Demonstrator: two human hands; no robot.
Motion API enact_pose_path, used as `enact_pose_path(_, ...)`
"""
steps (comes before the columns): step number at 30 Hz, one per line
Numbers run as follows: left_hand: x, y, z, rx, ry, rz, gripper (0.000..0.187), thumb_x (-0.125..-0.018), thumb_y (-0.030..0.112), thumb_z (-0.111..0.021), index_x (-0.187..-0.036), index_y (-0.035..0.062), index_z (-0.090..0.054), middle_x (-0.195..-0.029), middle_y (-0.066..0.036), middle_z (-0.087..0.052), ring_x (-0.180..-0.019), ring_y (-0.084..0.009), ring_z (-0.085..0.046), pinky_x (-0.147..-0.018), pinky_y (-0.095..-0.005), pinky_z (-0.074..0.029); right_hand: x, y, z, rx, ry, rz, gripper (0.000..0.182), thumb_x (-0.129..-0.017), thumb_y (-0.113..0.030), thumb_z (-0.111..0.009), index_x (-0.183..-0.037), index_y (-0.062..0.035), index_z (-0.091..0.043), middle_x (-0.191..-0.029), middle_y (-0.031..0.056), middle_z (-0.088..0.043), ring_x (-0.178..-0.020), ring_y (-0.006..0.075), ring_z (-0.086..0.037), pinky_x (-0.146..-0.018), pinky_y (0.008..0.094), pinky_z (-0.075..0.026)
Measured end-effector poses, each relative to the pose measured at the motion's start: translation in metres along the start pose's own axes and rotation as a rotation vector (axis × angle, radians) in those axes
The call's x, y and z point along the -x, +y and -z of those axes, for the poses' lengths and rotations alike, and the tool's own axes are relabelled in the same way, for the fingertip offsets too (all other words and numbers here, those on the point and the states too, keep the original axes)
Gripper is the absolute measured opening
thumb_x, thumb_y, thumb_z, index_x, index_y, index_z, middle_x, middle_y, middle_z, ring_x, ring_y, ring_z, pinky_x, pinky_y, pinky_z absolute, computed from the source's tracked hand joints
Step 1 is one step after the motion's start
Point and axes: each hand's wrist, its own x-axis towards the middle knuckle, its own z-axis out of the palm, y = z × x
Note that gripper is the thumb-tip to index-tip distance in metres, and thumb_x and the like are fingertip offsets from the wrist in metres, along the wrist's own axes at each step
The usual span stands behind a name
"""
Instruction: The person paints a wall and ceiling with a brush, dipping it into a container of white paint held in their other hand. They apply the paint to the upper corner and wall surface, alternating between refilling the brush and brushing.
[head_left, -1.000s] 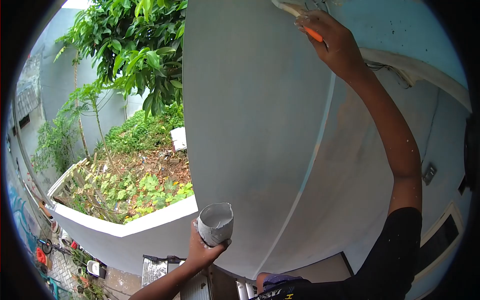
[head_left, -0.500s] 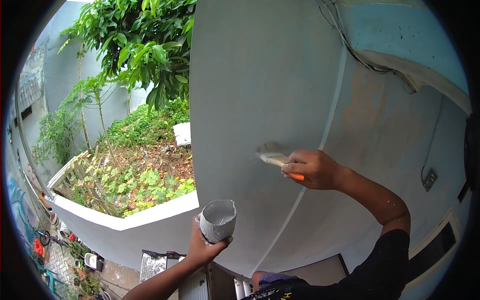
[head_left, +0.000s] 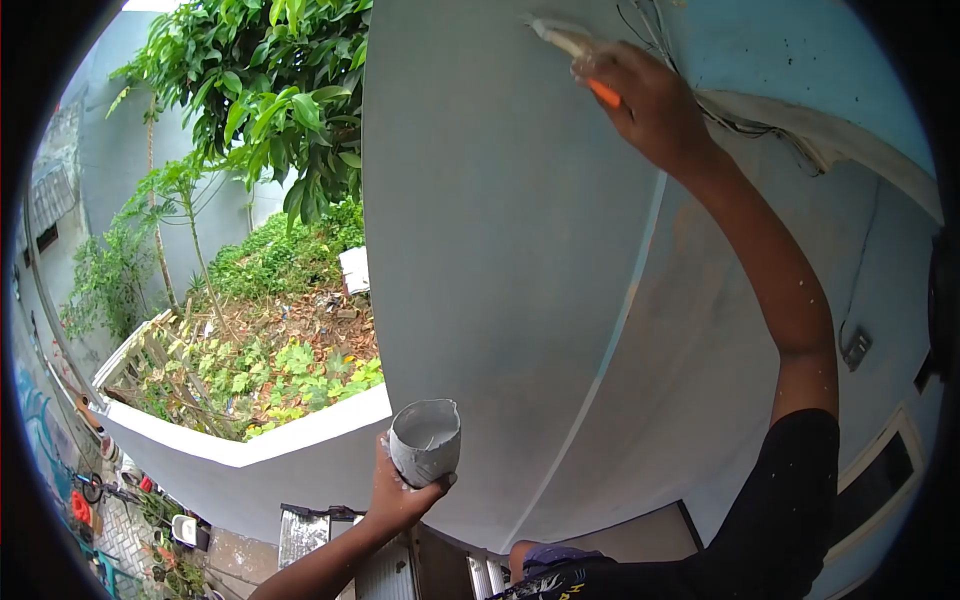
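Observation:
A paintbrush (head_left: 572, 43) with a pale handle and an orange end is in my right hand (head_left: 645, 105), fingers closed round the handle. Its bristles touch the grey wall (head_left: 500, 220) high up, near the top of the view. Lower down, my left hand (head_left: 402, 490) is wrapped round a paint-smeared cup (head_left: 426, 445), held upright with its open mouth towards me. Pale grey paint shows inside the cup. White specks dot my right forearm.
A light blue stripe (head_left: 610, 340) runs down the wall. Loose cables (head_left: 735, 125) hang at upper right near a blue ledge (head_left: 810, 60). Metal ladder parts (head_left: 380, 575) stand below me. Left of a low white-topped wall (head_left: 240, 453) grow plants and a leafy tree (head_left: 290, 90).
My right hand has swept the paintbrush upward along the wall, from mid-height to near the top, with the arm now stretched. My left hand still holds the cup in nearly the same place.

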Motion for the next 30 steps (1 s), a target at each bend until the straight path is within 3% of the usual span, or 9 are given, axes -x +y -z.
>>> enact_pose_path(5,0.001,0.002,-0.001,0.051,-0.009,0.014,0.086,-0.075,0.018,-0.09,-0.139,0.0011,-0.035,-0.13,-0.016,-0.057,-0.121,-0.0232,-0.06,-0.105,-0.0395,-0.049,0.102,-0.113,-0.03,-0.155,-0.133,0.02,0.015,-0.09,-0.01,-0.077,-0.103,-0.0124,-0.071,-0.099,0.0099,-0.071,-0.087,0.0251,-0.074,-0.065,0.0335,-0.063)
enact_pose_path(10,0.001,0.005,-0.001,0.061,-0.027,0.031,0.087,-0.076,0.016,-0.089,-0.142,0.0007,-0.033,-0.132,-0.016,-0.055,-0.123,-0.0221,-0.058,-0.105,-0.0393,-0.048,0.16,-0.196,-0.029,-0.491,-0.295,-0.046,0.015,-0.09,-0.01,-0.077,-0.102,-0.0125,-0.071,-0.097,0.0083,-0.07,-0.083,0.0232,-0.072,-0.06,0.0331,-0.062)
enact_pose_path(13,0.0,0.005,0.0,0.057,-0.028,0.004,0.088,-0.076,0.017,-0.089,-0.142,0.0005,-0.033,-0.132,-0.016,-0.055,-0.123,-0.0224,-0.058,-0.106,-0.0394,-0.048,0.164,-0.203,-0.026,-0.651,-0.422,-0.073,0.015,-0.091,-0.009,-0.076,-0.103,-0.0125,-0.071,-0.097,0.0067,-0.07,-0.082,0.0222,-0.071,-0.062,0.0336,-0.06)
enact_pose_path(16,0.001,0.005,0.0,0.006,-0.032,-0.011,0.088,-0.077,0.018,-0.089,-0.143,0.0006,-0.033,-0.132,-0.016,-0.055,-0.123,-0.0227,-0.058,-0.106,-0.0395,-0.048,0.123,-0.159,-0.019,-1.033,-0.575,-0.301,0.015,-0.092,-0.008,-0.076,-0.107,-0.0089,-0.071,-0.101,0.0081,-0.072,-0.088,0.0264,-0.072,-0.079,0.0382,-0.058)
enact_pose_path(20,0.003,0.0,0.001,0.0,-0.043,-0.017,0.089,-0.077,0.017,-0.089,-0.143,0.0009,-0.033,-0.132,-0.016,-0.055,-0.123,-0.0229,-0.058,-0.106,-0.0398,-0.048,0.032,-0.045,-0.006,-0.763,-0.474,-0.398,0.016,-0.1,-0.014,-0.072,-0.112,-0.0037,-0.071,-0.094,0.0089,-0.075,-0.085,0.0177,-0.069,-0.082,0.0328,-0.056)
enact_pose_path(23,0.001,0.003,-0.001,0.015,-0.023,-0.016,0.088,-0.077,0.018,-0.089,-0.143,0.0011,-0.033,-0.132,-0.016,-0.055,-0.124,-0.023,-0.058,-0.106,-0.0399,-0.048,-0.023,0.012,0.009,-0.335,-0.059,-0.081,0.017,-0.098,-0.013,-0.073,-0.113,-0.0048,-0.071,-0.101,0.0093,-0.074,-0.088,0.0232,-0.073,-0.083,0.036,-0.06)
enact_pose_path(25,0.002,0.005,0.0,0.009,-0.033,-0.021,0.089,-0.077,0.018,-0.089,-0.143,0.001,-0.033,-0.132,-0.016,-0.055,-0.125,-0.023,-0.058,-0.107,-0.0401,-0.048,-0.038,0.034,0.011,-0.117,-0.081,-0.158,0.016,-0.099,-0.01,-0.072,-0.114,-0.0068,-0.072,-0.102,0.0083,-0.072,-0.089,0.023,-0.073,-0.082,0.0352,-0.06)
enact_pose_path(26,0.004,0.005,-0.001,0.009,-0.038,-0.009,0.089,-0.077,0.018,-0.089,-0.143,0.001,-0.033,-0.132,-0.016,-0.055,-0.125,-0.023,-0.058,-0.107,-0.0401,-0.048,-0.036,0.038,0.009,0.101,-0.107,-0.23,0.016,-0.1,-0.008,-0.071,-0.116,-0.0087,-0.072,-0.103,0.0073,-0.07,-0.09,0.0228,-0.072,-0.081,0.0344,-0.061)
enact_pose_path(30,0.002,0.0,0.0,0.012,-0.037,-0.031,0.09,-0.077,0.017,-0.089,-0.144,0.0003,-0.032,-0.134,-0.017,-0.054,-0.125,-0.0234,-0.057,-0.107,-0.0401,-0.048,0.011,-0.037,-0.031,-0.112,-0.033,-0.055,0.021,-0.09,-0.007,-0.077,-0.11,-0.0074,-0.072,-0.097,0.0081,-0.07,-0.088,0.0273,-0.073,-0.079,0.039,-0.063)
